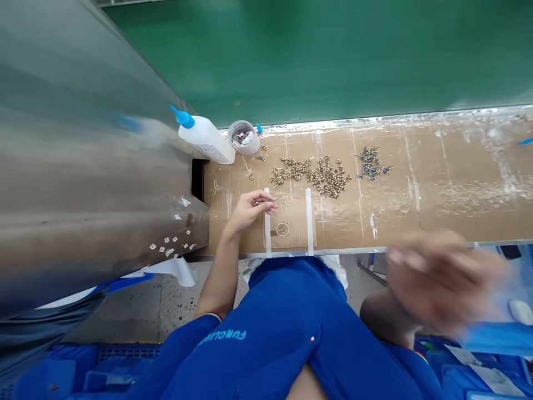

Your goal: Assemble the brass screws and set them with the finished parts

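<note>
My left hand [253,208] is over the cardboard-covered bench near its front edge, thumb and fingers closed together. Whatever may be in that pinch is too small to make out. Just right of it, a small clear round dish [282,229] sits between two strips of white tape [309,222]. Beyond the hand lies a spread of small brass-coloured metal parts [328,176]. A smaller heap of similar parts with blue pieces [372,164] is farther right. My right hand [445,280] is raised off the bench's front edge at the right, smeared by motion, its fingers unclear.
A white bottle with a blue nozzle [208,138] and a round tub [245,139] stand at the back left. A metal panel [104,166] with small white labels bounds the left side. Behind the bench runs a green surface [325,61]. Blue crates [116,366] are below.
</note>
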The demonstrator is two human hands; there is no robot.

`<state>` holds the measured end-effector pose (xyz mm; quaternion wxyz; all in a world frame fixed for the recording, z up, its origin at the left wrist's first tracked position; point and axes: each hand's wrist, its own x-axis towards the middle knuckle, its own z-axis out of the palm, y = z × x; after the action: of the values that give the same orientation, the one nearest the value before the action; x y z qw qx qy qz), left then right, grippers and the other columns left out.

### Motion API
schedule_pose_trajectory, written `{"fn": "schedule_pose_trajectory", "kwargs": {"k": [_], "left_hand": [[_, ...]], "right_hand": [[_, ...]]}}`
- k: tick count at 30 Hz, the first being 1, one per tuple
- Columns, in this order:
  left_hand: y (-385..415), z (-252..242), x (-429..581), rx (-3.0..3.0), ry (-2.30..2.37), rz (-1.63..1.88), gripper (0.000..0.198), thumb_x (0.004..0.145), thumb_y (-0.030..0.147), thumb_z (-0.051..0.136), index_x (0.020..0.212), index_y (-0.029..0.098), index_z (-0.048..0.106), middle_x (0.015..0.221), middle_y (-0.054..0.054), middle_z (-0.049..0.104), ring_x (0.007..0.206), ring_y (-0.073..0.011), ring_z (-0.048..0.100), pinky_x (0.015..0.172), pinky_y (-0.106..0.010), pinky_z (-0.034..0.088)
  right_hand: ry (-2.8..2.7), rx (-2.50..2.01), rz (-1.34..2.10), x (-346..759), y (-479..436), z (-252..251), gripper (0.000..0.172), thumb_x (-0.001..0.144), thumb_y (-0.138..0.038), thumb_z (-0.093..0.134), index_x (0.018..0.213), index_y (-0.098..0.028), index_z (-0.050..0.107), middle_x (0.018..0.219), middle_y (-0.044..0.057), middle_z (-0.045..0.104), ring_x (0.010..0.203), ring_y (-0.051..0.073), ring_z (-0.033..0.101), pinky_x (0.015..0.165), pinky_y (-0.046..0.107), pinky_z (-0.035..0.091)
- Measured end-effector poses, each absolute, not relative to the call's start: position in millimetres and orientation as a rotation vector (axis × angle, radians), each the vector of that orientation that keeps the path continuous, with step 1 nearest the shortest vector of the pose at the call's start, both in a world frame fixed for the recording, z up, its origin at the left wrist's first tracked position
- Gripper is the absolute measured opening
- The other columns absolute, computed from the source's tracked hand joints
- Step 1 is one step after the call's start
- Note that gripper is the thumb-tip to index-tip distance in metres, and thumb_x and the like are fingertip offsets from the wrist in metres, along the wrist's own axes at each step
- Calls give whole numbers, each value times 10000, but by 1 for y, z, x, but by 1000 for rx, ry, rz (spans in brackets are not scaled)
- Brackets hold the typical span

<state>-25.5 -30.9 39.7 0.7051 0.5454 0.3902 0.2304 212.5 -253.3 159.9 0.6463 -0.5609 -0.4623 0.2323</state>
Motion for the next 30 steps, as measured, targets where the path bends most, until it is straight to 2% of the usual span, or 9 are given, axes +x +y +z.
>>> {"fn": "schedule_pose_trajectory", "kwargs": {"k": [3, 6, 9, 15, 22, 26, 30], "left_hand": [[-32, 20, -12, 1133, 812, 508, 468, 678, 479, 924, 878, 104, 727, 803, -100, 787, 659, -143, 726, 630, -237, 599], [-35, 5, -5, 1080, 751, 516, 498, 679, 495, 927, 896, 101, 714, 810, -101, 787, 671, -144, 730, 646, -240, 597], [-37, -6, -4, 1039, 712, 544, 532, 674, 533, 927, 895, 100, 709, 791, -91, 780, 658, -129, 720, 642, -226, 589], [-43, -14, -7, 1048, 712, 613, 523, 699, 554, 907, 890, 114, 701, 786, -75, 767, 665, -121, 710, 646, -223, 583], [-49, -18, -1, 1129, 711, 673, 525, 707, 588, 883, 867, 122, 702, 805, -46, 728, 718, -107, 694, 676, -212, 575], [-49, -22, 1, 1172, 706, 696, 527, 730, 604, 858, 867, 123, 692, 804, -27, 690, 706, -96, 665, 670, -209, 562], [-50, -24, 2, 1242, 708, 675, 473, 767, 565, 834, 881, 131, 685, 809, -23, 680, 728, -109, 662, 677, -223, 558]], "right_hand": [[-971, -1383, 594, 197, -209, 98, 168, 1024, -388, 608, 1105, -308, 731, 871, 26, 725, 755, 173, 697, 667, 324, 600], [-1103, -1505, 789, 179, -193, 48, 206, 1000, -417, 636, 1053, -239, 724, 875, 45, 752, 767, 185, 717, 694, 323, 601], [-1192, -1539, 948, 165, -189, 23, 269, 971, -457, 657, 1076, -220, 724, 909, 68, 761, 782, 206, 719, 723, 353, 614], [-1242, -1508, 1097, 152, -180, 7, 268, 955, -457, 666, 1059, -222, 741, 886, 65, 753, 744, 203, 702, 671, 344, 597], [-1400, -1470, 953, 152, -177, 5, 153, 981, -326, 656, 930, -245, 776, 890, 50, 713, 676, 160, 622, 597, 303, 519], [-1491, -1444, 847, 152, -177, 3, 135, 988, -290, 652, 940, -262, 775, 998, 68, 699, 881, 207, 680, 734, 350, 570], [-1580, -1437, 808, 152, -173, 2, 156, 1006, -302, 629, 954, -262, 771, 1024, 77, 690, 935, 227, 685, 829, 395, 580]]}}
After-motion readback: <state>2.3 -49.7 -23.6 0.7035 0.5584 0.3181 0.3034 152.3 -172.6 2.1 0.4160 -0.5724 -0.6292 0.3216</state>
